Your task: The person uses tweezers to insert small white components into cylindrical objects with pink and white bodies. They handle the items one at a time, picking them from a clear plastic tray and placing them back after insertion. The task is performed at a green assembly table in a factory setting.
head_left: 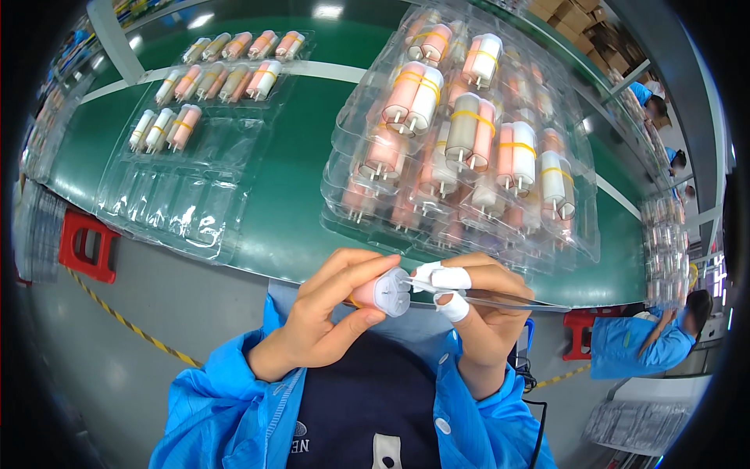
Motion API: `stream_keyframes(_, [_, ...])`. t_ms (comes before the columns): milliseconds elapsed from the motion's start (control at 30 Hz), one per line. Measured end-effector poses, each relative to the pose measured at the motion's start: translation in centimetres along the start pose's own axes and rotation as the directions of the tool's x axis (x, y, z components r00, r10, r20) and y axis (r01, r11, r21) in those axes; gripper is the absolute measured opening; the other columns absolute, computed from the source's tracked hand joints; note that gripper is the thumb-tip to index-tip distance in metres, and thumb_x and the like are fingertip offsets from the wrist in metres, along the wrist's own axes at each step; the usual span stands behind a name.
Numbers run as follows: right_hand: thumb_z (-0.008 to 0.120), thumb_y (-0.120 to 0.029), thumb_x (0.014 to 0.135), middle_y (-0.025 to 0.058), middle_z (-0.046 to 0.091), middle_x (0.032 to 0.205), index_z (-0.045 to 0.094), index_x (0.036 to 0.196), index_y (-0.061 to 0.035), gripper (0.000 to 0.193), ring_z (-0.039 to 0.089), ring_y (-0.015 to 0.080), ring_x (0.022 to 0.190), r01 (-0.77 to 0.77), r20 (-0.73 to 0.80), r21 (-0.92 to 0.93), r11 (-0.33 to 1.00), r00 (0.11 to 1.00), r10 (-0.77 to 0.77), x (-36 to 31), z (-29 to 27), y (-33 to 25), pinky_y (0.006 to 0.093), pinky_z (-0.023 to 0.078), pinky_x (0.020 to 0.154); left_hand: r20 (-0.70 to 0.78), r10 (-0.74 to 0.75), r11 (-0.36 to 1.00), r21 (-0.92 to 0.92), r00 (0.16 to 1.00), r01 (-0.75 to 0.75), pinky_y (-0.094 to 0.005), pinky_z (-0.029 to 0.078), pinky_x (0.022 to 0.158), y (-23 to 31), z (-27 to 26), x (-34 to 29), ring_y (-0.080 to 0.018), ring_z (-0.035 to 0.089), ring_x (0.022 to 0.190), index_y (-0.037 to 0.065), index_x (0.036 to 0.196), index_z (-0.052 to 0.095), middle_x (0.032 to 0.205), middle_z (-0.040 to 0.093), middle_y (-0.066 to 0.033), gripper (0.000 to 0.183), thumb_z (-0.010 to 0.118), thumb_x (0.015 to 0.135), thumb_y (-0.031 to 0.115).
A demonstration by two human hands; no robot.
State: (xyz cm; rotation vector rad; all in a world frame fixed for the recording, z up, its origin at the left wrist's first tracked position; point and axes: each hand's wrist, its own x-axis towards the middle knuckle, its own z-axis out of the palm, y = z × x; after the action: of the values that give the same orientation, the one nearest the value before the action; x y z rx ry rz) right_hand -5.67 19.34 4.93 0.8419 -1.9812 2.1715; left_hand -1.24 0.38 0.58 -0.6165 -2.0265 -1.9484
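Note:
My left hand point(324, 309) is wrapped round a pink-and-white paired tube point(392, 293), its pale rounded end turned to the right. White coverings wrap the thumb and a finger of my right hand point(492, 291). Those fingers pinch a slim grey tool point(504, 299), possibly tweezers; its tip meets the tube's end. Just beyond my hands, clear plastic trays point(344, 207) are stacked high with similar tube pairs point(516, 152), bound by yellow bands. Another clear tray point(176, 207), at the left, carries several banded pairs point(185, 127) in its far rows.
The green tabletop point(293, 156) has its near edge right at my hands. A red stool point(87, 244) stands at the left and another red stool point(580, 332) at the right. A person in blue point(633, 344) works at the far right. Metal posts point(116, 39) rise from the table.

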Motion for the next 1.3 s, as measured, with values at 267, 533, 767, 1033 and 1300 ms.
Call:
stream_keyframes(267, [0.069,0.004,0.073,0.0183,0.069,0.091,0.069,0.094,0.0045,0.021,0.068,0.0234,0.083,-0.003,0.045,-0.060,0.998,0.999,0.006,0.1,-0.2,0.0,0.0308,0.054,0.073,0.014,-0.008,1.000,-0.024,1.000,0.008,-0.0334,0.047,0.086,0.1,-0.1,0.1,-0.0268,0.058,0.102,-0.005,0.128,0.052,0.116,0.056,-0.0190,0.047,0.065,0.086,0.012])
stream_keyframes(533, [0.070,0.002,0.075,0.0164,0.070,0.088,0.069,0.093,0.0027,0.018,0.069,0.0219,0.079,-0.004,0.038,-0.090,0.996,0.999,0.008,0.2,-0.1,-0.2,0.0302,0.054,0.070,0.017,-0.018,0.999,-0.028,1.000,0.019,-0.0335,0.047,0.087,0.1,-0.1,0.1,-0.0265,0.058,0.102,-0.005,0.127,0.052,0.116,0.056,-0.0188,0.047,0.065,0.086,0.013])
stream_keyframes(767, [0.070,0.001,0.076,0.0152,0.071,0.086,0.070,0.091,0.0010,0.015,0.069,0.0214,0.077,0.024,0.037,-0.096,0.995,0.999,-0.020,0.2,0.0,0.0,0.0294,0.054,0.068,-0.009,0.012,1.000,0.012,1.000,-0.012,-0.0342,0.046,0.085,0.1,0.1,0.0,-0.0286,0.057,0.099,-0.007,0.125,0.054,0.113,0.057,-0.0195,0.047,0.066,0.085,0.016])
stream_keyframes(1033, [0.069,0.002,0.071,0.0142,0.069,0.080,0.068,0.088,0.0008,0.017,0.068,0.0232,0.069,0.126,0.154,-0.292,0.948,0.985,-0.084,1.2,0.2,-0.8,0.0287,0.052,0.061,-0.039,0.040,0.997,0.060,0.998,-0.037,-0.0348,0.046,0.082,0.2,0.2,0.1,-0.0290,0.056,0.096,-0.007,0.122,0.055,0.111,0.058,-0.0192,0.046,0.067,0.083,0.015])
stream_keyframes(1300, [0.066,0.004,0.075,0.0142,0.069,0.083,0.067,0.089,0.0027,0.014,0.067,0.0191,0.072,-0.056,0.124,-0.162,0.985,0.989,0.077,1.7,-0.1,-0.5,0.0299,0.052,0.066,-0.065,-0.071,0.997,0.018,0.995,0.072,-0.0328,0.048,0.083,0.2,0.2,0.0,-0.0275,0.057,0.101,-0.006,0.122,0.056,0.112,0.057,-0.0179,0.044,0.067,0.082,0.008])
